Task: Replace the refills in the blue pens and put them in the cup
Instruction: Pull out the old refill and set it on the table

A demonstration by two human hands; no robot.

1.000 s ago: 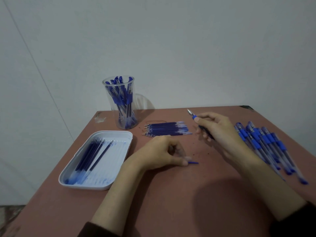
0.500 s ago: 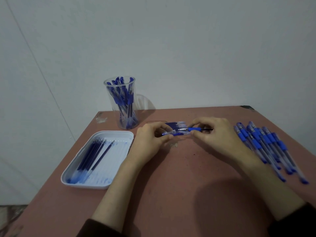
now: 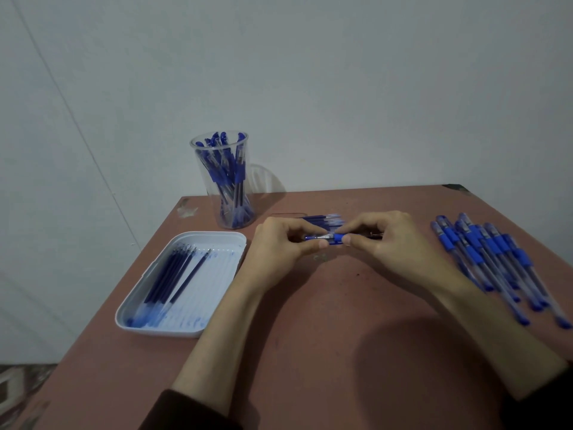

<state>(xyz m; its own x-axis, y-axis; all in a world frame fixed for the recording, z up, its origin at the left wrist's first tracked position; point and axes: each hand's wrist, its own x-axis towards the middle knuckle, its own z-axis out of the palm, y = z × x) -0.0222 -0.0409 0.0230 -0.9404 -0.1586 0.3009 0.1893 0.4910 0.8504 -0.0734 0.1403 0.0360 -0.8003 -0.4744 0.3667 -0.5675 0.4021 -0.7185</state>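
Blue-gripped pen [image 3: 333,238] lies level between both hands, just above the reddish-brown surface [image 3: 341,336] and a little beyond its middle. The left hand [image 3: 283,248] pinches the pen's left end between thumb and curled fingers, and a silvery section shows beside the thumb. The right hand [image 3: 392,243] pinches the blue grip with thumb and forefinger. Its other fingers curl over the barrel, whose dark end pokes out past the knuckles. Whether the pen's parts are fully joined I cannot tell.

Just behind the hands a refill pile [image 3: 324,218] lies on the surface, partly hidden by the fingers. The clear cup [image 3: 221,187] stands upright at the far left corner, near the wall [image 3: 341,88], crowded with stored pens [image 3: 231,178] on end. In front of the cup, beside the left wrist, sits a white tray [image 3: 214,236]. Dark tray refills [image 3: 173,274] lie side by side in its left half, with blue smears at its near end. Loose pens [image 3: 483,256] lie overlapping in a row at the right, close to the right forearm. Dark sleeves [image 3: 198,411] show at the bottom edge.
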